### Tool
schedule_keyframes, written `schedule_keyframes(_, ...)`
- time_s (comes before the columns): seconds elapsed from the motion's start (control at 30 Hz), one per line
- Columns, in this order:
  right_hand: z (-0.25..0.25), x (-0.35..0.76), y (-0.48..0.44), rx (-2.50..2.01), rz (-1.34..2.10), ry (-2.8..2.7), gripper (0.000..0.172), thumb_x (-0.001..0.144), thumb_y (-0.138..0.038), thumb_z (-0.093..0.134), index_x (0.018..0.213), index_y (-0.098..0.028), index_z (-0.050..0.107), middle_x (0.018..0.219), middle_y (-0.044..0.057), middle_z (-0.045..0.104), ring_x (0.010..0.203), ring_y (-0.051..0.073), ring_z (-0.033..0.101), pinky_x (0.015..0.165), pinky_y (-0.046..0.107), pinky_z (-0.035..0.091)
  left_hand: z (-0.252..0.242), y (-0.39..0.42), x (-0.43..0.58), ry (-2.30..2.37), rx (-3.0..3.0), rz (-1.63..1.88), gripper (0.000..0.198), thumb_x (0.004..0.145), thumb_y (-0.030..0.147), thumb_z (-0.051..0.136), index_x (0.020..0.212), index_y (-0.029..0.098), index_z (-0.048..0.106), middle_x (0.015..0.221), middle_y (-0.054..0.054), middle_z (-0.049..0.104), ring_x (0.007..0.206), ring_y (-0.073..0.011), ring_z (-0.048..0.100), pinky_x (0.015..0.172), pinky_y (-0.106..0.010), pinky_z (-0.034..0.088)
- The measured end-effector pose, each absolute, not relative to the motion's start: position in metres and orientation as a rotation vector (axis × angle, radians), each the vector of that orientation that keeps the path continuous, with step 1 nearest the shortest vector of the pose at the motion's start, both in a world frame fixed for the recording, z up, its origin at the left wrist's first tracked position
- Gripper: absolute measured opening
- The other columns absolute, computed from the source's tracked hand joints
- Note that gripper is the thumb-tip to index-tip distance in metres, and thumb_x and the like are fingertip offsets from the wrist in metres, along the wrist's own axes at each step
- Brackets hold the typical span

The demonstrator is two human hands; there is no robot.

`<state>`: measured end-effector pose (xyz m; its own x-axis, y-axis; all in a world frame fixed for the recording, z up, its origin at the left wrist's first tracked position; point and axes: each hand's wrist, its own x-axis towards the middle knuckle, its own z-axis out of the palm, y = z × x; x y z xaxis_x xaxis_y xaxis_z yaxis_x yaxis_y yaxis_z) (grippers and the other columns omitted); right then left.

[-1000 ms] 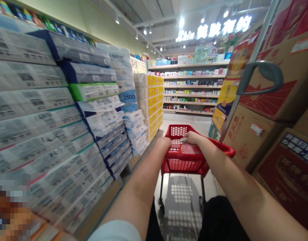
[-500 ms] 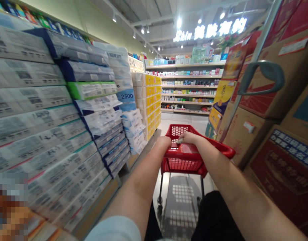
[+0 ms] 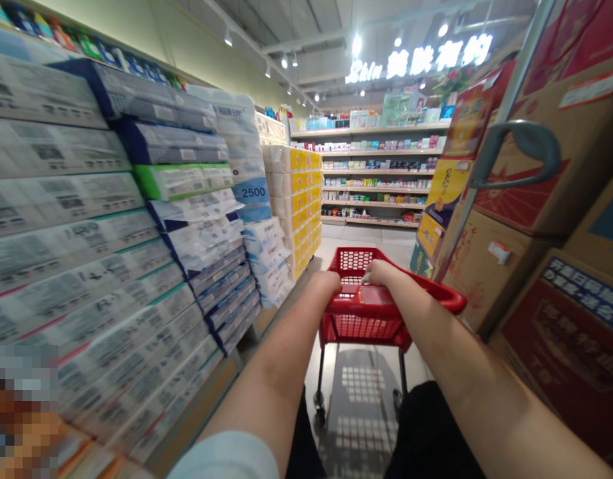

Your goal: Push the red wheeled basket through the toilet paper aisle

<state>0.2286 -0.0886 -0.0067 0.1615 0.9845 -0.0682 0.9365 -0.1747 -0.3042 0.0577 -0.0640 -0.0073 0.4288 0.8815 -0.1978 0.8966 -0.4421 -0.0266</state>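
Note:
A red plastic shopping cart [image 3: 359,305] with a perforated basket stands in front of me. My left hand [image 3: 330,283] is closed at the left end of its handle, fingers mostly hidden behind the wrist. Farther right, my right hand [image 3: 379,271] curls over the handle beside a reddish label panel [image 3: 373,295]. Something small and pale shows at its fingertips, too small to name. What I can see of the basket holds no goods.
Stacked tissue packs [image 3: 187,233] line the left, then yellow-sided packs [image 3: 306,199]. Cardboard cartons [image 3: 479,259] rise on the right, with a grey handle on a metal pole [image 3: 516,156] before them. Stocked shelves [image 3: 371,169] stand ahead across a pale floor [image 3: 381,233].
My right hand has drawn its fingers back and slightly right, curling them closer to the handle. My left hand and the cart have barely moved.

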Motion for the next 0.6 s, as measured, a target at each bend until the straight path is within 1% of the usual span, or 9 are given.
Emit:
schedule_keyframes(0.07,-0.005,0.23,-0.085,-2.328,0.188,-1.756,0.026,0.069,-0.027,0.071,0.092,-0.016,0.072,0.093,0.011,0.069,0.083,0.021,0.063,0.066,0.024,0.045,-0.007,-0.062,0.058,1.614,2.586,-0.26,0.039,0.08,0.042,0.055,0.112,0.022,0.068,0.117,-0.011,0.065,0.104,-0.0265,0.061,0.088,-0.033,0.047)
schedule_keyframes(0.1,-0.004,0.229,-0.084,-2.284,0.142,-1.723,0.026,0.073,-0.026,0.068,0.097,-0.016,0.071,0.096,0.011,0.069,0.084,0.02,0.063,0.066,0.024,0.045,-0.007,-0.06,0.058,1.608,2.588,-0.255,0.039,0.08,0.041,0.055,0.111,0.022,0.068,0.118,-0.01,0.065,0.104,-0.0265,0.061,0.089,-0.033,0.047)
schedule_keyframes(0.2,-0.003,0.228,-0.081,-1.986,0.167,-1.678,0.029,0.08,-0.019,0.058,0.107,-0.02,0.067,0.095,0.005,0.07,0.08,0.015,0.063,0.063,0.019,0.044,-0.009,-0.054,0.059,1.62,2.575,-0.269,0.04,0.08,0.044,0.055,0.111,0.023,0.068,0.119,-0.01,0.064,0.105,-0.0262,0.061,0.089,-0.032,0.046)
schedule_keyframes(0.27,-0.004,0.228,-0.08,-1.881,0.36,-1.731,0.029,0.078,-0.018,0.06,0.106,-0.02,0.068,0.09,0.002,0.07,0.075,0.013,0.063,0.061,0.018,0.044,-0.01,-0.05,0.06,1.642,2.558,-0.29,0.041,0.079,0.047,0.056,0.111,0.024,0.068,0.12,-0.01,0.064,0.107,-0.0265,0.06,0.09,-0.031,0.046)
schedule_keyframes(0.33,-0.006,0.228,-0.077,-1.895,0.6,-1.9,0.027,0.071,-0.019,0.068,0.098,-0.02,0.071,0.086,0.001,0.071,0.073,0.013,0.063,0.062,0.018,0.045,-0.011,-0.049,0.059,1.652,2.545,-0.299,0.044,0.079,0.049,0.056,0.112,0.024,0.068,0.122,-0.01,0.063,0.109,-0.0275,0.059,0.091,-0.032,0.046)
schedule_keyframes(0.4,-0.008,0.23,-0.074,-1.962,0.717,-2.068,0.027,0.066,-0.02,0.073,0.093,-0.021,0.072,0.085,0.001,0.071,0.074,0.015,0.063,0.064,0.02,0.045,-0.011,-0.049,0.059,1.646,2.548,-0.304,0.044,0.079,0.049,0.055,0.114,0.024,0.067,0.122,-0.011,0.062,0.111,-0.0287,0.058,0.092,-0.034,0.045)
schedule_keyframes(0.47,-0.009,0.23,-0.07,-2.06,0.636,-2.089,0.027,0.065,-0.021,0.074,0.093,-0.022,0.073,0.087,0.002,0.072,0.076,0.016,0.063,0.067,0.022,0.046,-0.01,-0.049,0.058,1.639,2.56,-0.291,0.043,0.081,0.046,0.054,0.115,0.023,0.067,0.123,-0.011,0.062,0.111,-0.0291,0.057,0.093,-0.036,0.045)
schedule_keyframes(0.6,-0.008,0.228,-0.066,-2.223,0.428,-1.954,0.023,0.066,-0.024,0.075,0.089,-0.02,0.074,0.087,0.006,0.072,0.079,0.02,0.063,0.071,0.025,0.047,-0.007,-0.045,0.057,1.641,2.549,-0.284,0.041,0.08,0.043,0.056,0.113,0.022,0.067,0.124,-0.011,0.061,0.111,-0.0278,0.058,0.093,-0.034,0.045)
